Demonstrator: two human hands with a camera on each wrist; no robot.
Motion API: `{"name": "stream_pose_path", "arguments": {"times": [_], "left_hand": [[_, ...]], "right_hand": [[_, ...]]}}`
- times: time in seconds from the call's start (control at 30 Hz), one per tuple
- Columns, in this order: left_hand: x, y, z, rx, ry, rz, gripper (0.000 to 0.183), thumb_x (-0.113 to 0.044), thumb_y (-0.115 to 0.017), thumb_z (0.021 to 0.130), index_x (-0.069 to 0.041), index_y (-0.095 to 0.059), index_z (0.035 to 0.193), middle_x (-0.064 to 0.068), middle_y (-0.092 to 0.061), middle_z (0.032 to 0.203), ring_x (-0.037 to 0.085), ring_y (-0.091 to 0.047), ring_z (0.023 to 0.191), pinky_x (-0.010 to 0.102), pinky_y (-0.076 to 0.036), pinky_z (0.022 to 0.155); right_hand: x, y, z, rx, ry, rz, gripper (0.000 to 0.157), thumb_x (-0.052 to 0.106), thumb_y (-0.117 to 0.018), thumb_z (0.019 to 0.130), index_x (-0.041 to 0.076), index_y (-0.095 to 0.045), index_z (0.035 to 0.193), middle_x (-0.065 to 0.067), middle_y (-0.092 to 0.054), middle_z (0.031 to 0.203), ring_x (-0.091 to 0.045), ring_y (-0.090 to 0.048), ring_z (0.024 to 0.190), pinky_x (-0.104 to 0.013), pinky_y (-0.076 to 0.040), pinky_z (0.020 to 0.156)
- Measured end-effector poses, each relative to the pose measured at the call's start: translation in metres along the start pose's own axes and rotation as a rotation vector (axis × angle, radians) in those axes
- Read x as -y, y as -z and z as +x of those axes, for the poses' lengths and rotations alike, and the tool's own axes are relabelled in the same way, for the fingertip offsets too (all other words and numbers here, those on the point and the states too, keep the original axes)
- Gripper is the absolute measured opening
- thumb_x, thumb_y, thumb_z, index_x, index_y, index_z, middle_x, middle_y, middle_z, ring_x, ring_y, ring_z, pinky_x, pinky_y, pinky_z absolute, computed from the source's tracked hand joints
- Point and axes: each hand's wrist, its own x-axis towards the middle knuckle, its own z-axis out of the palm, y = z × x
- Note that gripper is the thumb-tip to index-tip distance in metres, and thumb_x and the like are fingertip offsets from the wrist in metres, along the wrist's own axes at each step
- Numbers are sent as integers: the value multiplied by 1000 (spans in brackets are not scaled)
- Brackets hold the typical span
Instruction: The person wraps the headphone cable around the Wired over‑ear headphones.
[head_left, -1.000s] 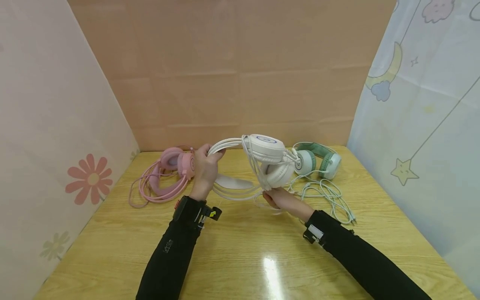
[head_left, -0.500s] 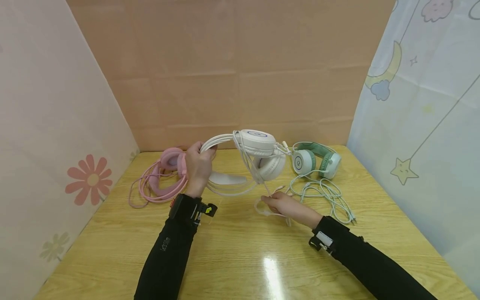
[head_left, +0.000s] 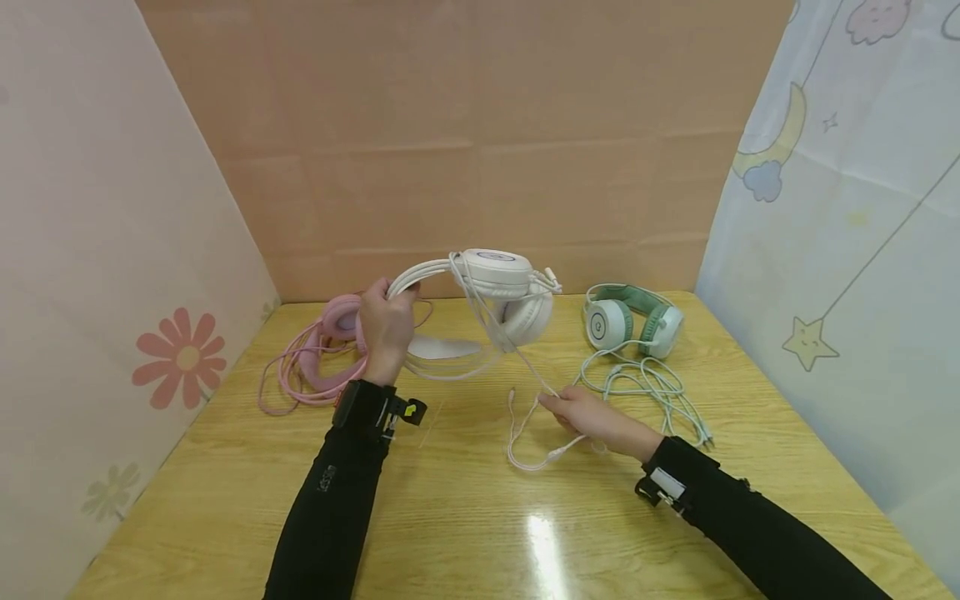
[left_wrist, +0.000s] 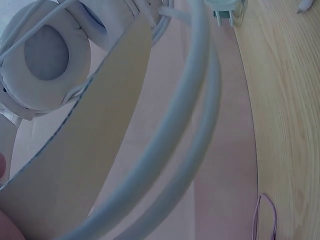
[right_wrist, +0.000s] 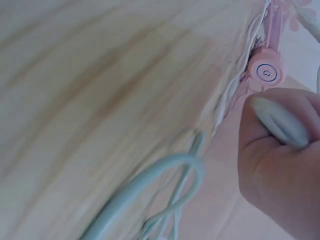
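Observation:
My left hand [head_left: 386, 329] grips the headband of a pair of white headphones [head_left: 497, 273], holding them above the table. Their round ear cups point to the right, and one padded cup [left_wrist: 47, 55] fills the upper left of the left wrist view. A thin white cable [head_left: 534, 371] runs from the cups down to my right hand [head_left: 592, 417], which pinches it. The cable's loose end [head_left: 528, 467] curves below that hand, over the tabletop. In the right wrist view the fingers are curled, with a pale piece of the cable [right_wrist: 280, 122] showing in them.
Pink headphones [head_left: 330, 383] with a coiled cable lie at the back left, partly behind my left hand. White-and-green headphones [head_left: 609, 325] stand at the back right, their pale green cable [head_left: 660, 392] looped in front. A brown panel [head_left: 480, 167] closes off the back.
My left hand has carried the white headphones left and slightly up. My right hand has moved right and down along the cable, drawing out a longer stretch and loosening its end.

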Motion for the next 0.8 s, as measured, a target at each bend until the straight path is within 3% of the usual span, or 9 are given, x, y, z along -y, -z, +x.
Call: {"name": "stream_pose_path", "arguments": {"times": [0.3,0.47,0.8], "left_hand": [[5,5,5,-6,-3,-15,34,-23,-66,92,-9,-45,68,1,-34,61,25,-36,61,36,-29,63],[7,5,6,-14,21,0,33,-24,-65,92,-9,-47,69,2,-37,64,26,-40,65,35,-30,65],[9,6,9,-26,42,-91,28,-17,-66,92,-7,-51,70,1,-42,67,21,-42,67,33,-32,64]], "right_hand": [[-3,8,-12,-8,-1,-115,56,40,-45,109,15,-37,59,7,-28,51,-10,-23,47,-25,-25,49],[-2,4,-17,-51,18,-242,53,38,-45,109,18,-37,60,8,-29,52,-10,-22,48,-25,-24,49],[-16,23,-23,-49,-1,-312,53,34,-46,109,17,-41,58,8,-31,50,-10,-24,47,-26,-27,51]]}}
